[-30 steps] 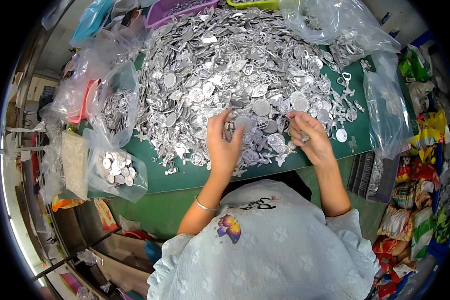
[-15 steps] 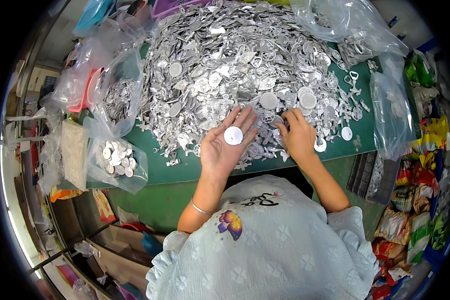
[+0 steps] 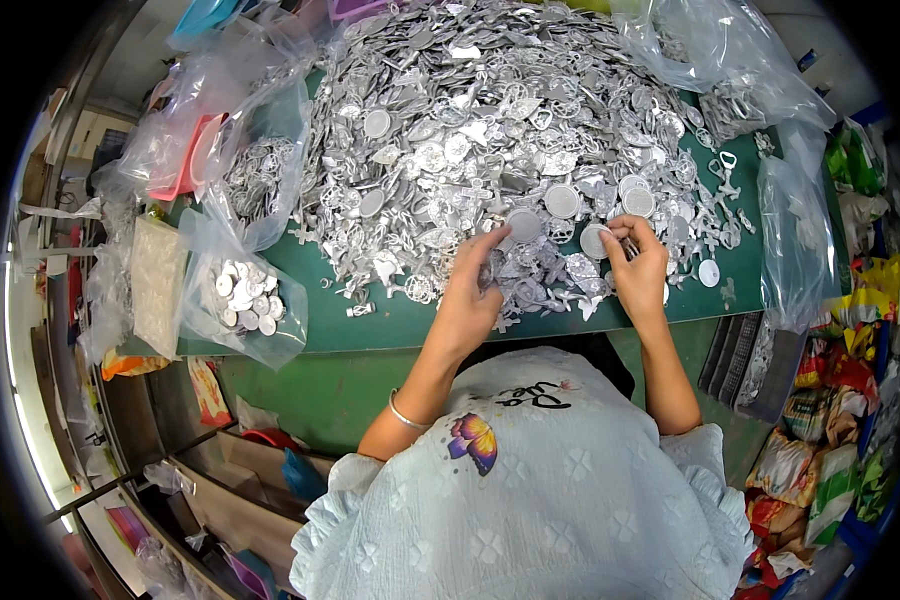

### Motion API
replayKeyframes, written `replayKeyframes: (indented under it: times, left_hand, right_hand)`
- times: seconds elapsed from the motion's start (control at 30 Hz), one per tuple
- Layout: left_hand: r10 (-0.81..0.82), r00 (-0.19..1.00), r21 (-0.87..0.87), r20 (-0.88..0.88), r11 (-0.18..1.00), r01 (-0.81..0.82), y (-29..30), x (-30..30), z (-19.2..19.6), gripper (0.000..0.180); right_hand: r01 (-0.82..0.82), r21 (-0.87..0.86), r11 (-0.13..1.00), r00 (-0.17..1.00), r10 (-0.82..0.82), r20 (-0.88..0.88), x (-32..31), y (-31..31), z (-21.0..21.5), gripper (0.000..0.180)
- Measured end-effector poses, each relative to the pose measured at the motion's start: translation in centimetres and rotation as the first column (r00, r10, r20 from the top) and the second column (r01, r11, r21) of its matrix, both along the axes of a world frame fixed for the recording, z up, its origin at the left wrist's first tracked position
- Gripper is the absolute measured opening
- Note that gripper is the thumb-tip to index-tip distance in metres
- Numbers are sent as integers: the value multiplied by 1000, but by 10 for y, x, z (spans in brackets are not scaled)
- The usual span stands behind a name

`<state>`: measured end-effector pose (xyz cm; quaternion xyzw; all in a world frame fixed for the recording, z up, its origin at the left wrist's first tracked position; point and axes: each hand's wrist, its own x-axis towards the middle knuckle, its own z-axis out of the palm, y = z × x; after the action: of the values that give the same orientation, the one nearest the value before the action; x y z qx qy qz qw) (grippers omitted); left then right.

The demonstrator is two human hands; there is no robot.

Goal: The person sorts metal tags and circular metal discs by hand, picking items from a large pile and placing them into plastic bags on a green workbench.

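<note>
A large heap of small silver metal parts (image 3: pixel 490 120) covers the green table mat (image 3: pixel 390 325). It mixes round discs, crosses and leaf shapes. My left hand (image 3: pixel 468 295) reaches palm down into the heap's near edge, with its fingertips against a round disc (image 3: pixel 523 225). Whether it grips that disc is unclear. My right hand (image 3: pixel 638 268) is just to the right, its fingers pinched on another round disc (image 3: pixel 594 241) at the heap's edge. A thin bracelet (image 3: pixel 403 413) is on my left wrist.
A clear bag of round discs (image 3: pixel 245 300) lies at the left, with another bag of metal parts (image 3: pixel 260 180) behind it. More plastic bags (image 3: pixel 790 240) lie at the right and far right corner. Colourful packets (image 3: pixel 830 470) are stacked at the lower right. Shelves and boxes (image 3: pixel 210 480) sit below the table.
My left hand held a round disc on its upturned palm, then turned over and went into the heap. My right hand moved slightly up and left and pinched a disc.
</note>
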<state>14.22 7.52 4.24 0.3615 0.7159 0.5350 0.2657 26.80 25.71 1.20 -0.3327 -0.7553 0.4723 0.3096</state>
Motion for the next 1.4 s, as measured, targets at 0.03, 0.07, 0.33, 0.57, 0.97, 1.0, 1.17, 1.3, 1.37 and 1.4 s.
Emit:
replayKeyframes:
  times: [0.03,0.07,0.33,0.57,0.97,1.0,1.17,1.3,1.37,1.4]
  left_hand:
    - [-16,994,33,106,999,13,1,-1,-3,62]
    - [-20,983,66,184,998,8,1,0,-3,61]
    - [62,886,142,459,980,-142,6,6,-10,46]
    - [128,784,89,608,970,-227,1,7,-13,35]
    - [-142,54,152,988,930,-335,-2,22,-7,31]
    - [-208,90,227,974,908,-352,-5,21,-25,30]
    - [-197,173,255,965,853,-456,-20,14,-3,29]
    - [-99,321,314,942,598,-737,-73,-18,6,29]
    - [250,380,321,891,247,-914,-106,-52,0,21]
    - [335,413,390,847,136,-911,-127,-71,2,20]
  right_hand:
    - [-12,-9,1000,1000,12,-9,0,0,-3,12]
    - [-23,-18,1000,1000,23,-19,0,-1,-4,12]
    - [-101,-129,986,994,95,-52,-1,-5,1,10]
    - [-104,-91,990,994,100,-51,2,-16,15,15]
    - [-538,449,713,827,549,119,-24,-74,47,40]
    - [-531,484,696,821,564,89,-25,-74,45,41]
    - [-471,437,767,852,524,-1,-24,-77,41,36]
    - [-467,236,852,866,495,-76,-19,-68,42,17]
    - [-470,205,859,869,490,-60,-19,-69,39,11]
    - [-512,184,839,850,526,-33,-19,-70,38,12]
